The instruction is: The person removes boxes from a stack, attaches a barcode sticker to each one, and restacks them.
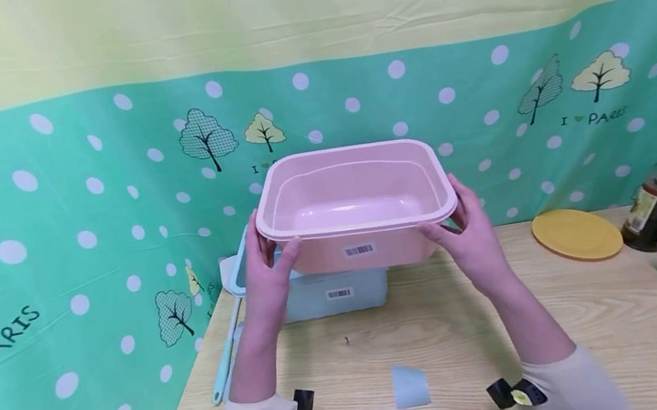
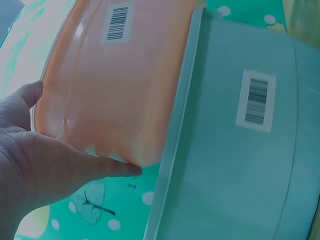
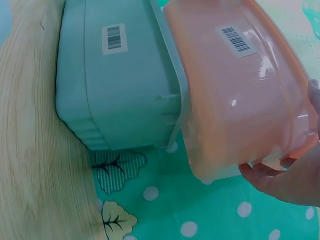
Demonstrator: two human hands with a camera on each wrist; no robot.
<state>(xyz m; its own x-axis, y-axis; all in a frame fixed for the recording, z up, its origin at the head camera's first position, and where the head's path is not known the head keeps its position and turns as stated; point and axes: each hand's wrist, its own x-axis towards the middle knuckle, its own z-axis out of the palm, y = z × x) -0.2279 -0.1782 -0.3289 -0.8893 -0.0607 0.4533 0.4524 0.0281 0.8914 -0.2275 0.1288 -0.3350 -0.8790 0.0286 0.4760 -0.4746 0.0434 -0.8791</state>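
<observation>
Holding pink tub over blue tub

Near bench (image 1: 451,329) edge: small blue cup (image 1: 410,385), open wood around it. Left hand (image 1: 265,272) and right hand (image 1: 472,236) grip the pink tub (image 1: 355,208) by its short ends, fingers curled under the rim, raised just above the blue tub (image 1: 332,294) by the wall. Wrist views show both barcodes and the pink tub's underside.

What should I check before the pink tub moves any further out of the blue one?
1. Left hand holds the pink tub at its rim: ok.
2. Right hand holds the opposite side: ok.
3. Pink tub lifted partly out of the blue tub: ok.
4. Pink tub fully clear of the blue rim: cannot tell.
5. Pink tub empty inside: ok.
6. Free wood on the table in front of the tubs: ok; small blue cup lies nearer the person.
</observation>
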